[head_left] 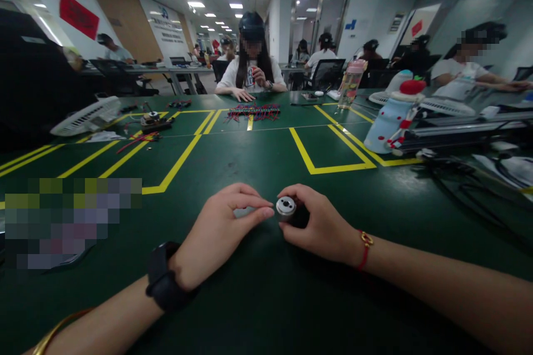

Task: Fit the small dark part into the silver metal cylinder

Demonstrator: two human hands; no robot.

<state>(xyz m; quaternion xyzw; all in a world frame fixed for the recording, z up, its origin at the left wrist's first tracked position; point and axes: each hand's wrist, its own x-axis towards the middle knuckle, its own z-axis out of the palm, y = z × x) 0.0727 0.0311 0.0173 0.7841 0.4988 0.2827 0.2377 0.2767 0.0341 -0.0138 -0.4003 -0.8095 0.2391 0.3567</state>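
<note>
A small round metal part (286, 208), silvery and cylinder-shaped, has a flat top with a dark centre hole and smaller holes. It looks like a small motor, though its lower side is partly hidden. My right hand (318, 224) grips it between thumb and fingers, just above or on the green table (250, 310). Close by on its left, my left hand (227, 222) is closed in a pinch, thumb and fingertips nearly meeting beside the metal rim. Whether anything tiny sits between those fingertips is too small to tell.
Across the table a person sits behind a row of small parts with red and blue wires (254, 112). A blue bottle (383, 122), a pink-lidded bottle (352, 86) and black cables (462, 177) lie rightward. On the left are a white fan (87, 116) and a wired device (152, 121).
</note>
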